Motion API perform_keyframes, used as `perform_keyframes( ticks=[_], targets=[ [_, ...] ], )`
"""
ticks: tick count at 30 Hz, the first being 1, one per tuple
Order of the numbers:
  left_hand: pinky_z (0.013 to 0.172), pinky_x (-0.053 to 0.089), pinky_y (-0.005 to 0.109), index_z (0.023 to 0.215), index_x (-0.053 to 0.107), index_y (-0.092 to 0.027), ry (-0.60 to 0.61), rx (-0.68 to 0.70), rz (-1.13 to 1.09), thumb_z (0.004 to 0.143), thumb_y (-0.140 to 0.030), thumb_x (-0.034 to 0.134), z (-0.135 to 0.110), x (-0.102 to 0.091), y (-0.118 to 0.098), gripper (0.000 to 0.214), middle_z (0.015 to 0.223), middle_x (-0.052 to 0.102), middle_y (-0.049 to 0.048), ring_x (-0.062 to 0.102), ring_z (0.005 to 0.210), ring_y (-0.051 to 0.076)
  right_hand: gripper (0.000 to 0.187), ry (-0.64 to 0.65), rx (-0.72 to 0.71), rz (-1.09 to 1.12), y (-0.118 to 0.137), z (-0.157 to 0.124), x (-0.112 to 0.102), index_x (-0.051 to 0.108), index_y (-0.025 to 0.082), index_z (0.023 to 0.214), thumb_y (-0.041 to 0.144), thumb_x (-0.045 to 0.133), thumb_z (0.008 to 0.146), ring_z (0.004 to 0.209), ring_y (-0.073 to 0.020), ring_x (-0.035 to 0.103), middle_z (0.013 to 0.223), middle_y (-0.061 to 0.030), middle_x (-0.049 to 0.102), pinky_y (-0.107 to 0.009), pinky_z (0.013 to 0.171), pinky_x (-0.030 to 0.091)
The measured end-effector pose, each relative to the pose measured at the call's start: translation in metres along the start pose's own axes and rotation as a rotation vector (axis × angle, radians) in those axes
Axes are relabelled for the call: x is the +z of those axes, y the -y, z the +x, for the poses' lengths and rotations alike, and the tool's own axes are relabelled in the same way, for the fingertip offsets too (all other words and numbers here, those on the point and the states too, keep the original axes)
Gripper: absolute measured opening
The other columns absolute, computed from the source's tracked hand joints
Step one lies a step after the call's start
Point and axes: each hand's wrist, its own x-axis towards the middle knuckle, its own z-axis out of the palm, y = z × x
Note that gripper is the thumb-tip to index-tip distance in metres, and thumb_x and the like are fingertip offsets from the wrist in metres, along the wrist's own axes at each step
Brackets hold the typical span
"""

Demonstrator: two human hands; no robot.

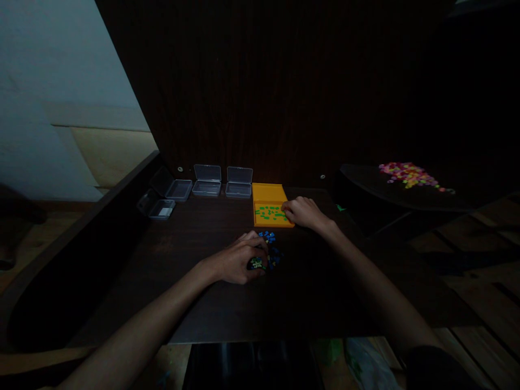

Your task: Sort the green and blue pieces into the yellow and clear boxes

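My left hand (239, 260) rests on the dark table with its fingers curled over a small heap of coloured beads (268, 254), mostly blue with a few yellow-green ones under the fingertips. My right hand (304, 212) lies at the right edge of an open orange box (267, 193) that holds several green beads (270, 212). Its fingers are bent and pressed together at the box rim; whether they hold a bead is too small to tell.
Three clear plastic boxes (207, 181) stand open in a row left of the orange box, and another (160, 207) sits nearer the table's left edge. A pile of pink and yellow beads (408, 174) lies on a dark shelf at the right. A dark wooden panel rises behind.
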Motion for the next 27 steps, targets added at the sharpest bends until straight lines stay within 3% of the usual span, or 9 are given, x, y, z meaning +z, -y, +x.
perform_keyframes(
  ticks=[9, 17, 27],
  targets=[
    [0.099, 0.038, 0.038, 0.09, 0.07, -0.021, -0.003, -0.008, -0.002, 0.079, -0.023, 0.068, 0.0, 0.0, 0.0, 0.011, 0.109, 0.06, 0.0046, 0.049, 0.107, 0.022, 0.038, -0.001, -0.149, 0.049, 0.019, 0.006, -0.003, 0.067, 0.026, 0.12, 0.025, 0.042, 0.091, 0.097, -0.0239, 0.067, 0.113, -0.0087, 0.071, -0.032, 0.081, 0.046],
    [0.099, 0.038, 0.038, 0.092, 0.07, -0.021, 0.003, -0.011, -0.003, 0.081, -0.024, 0.068, 0.0, -0.001, -0.001, 0.012, 0.11, 0.06, 0.005, 0.049, 0.107, 0.022, 0.04, -0.023, -0.109, 0.104, 0.019, 0.006, 0.001, 0.065, 0.025, 0.124, 0.027, 0.044, 0.091, 0.098, -0.0236, 0.067, 0.115, -0.0079, 0.071, -0.031, 0.082, 0.047],
    [0.099, 0.039, 0.038, 0.088, 0.071, -0.021, 0.001, -0.019, -0.036, 0.078, -0.025, 0.071, 0.001, -0.003, -0.002, 0.011, 0.11, 0.06, 0.0044, 0.048, 0.108, 0.024, 0.031, -0.072, -0.22, 0.402, 0.022, -0.024, -0.006, 0.073, 0.019, 0.107, 0.018, 0.05, 0.086, 0.073, -0.0153, 0.064, 0.086, -0.0039, 0.074, -0.023, 0.069, 0.043]
  ],
)
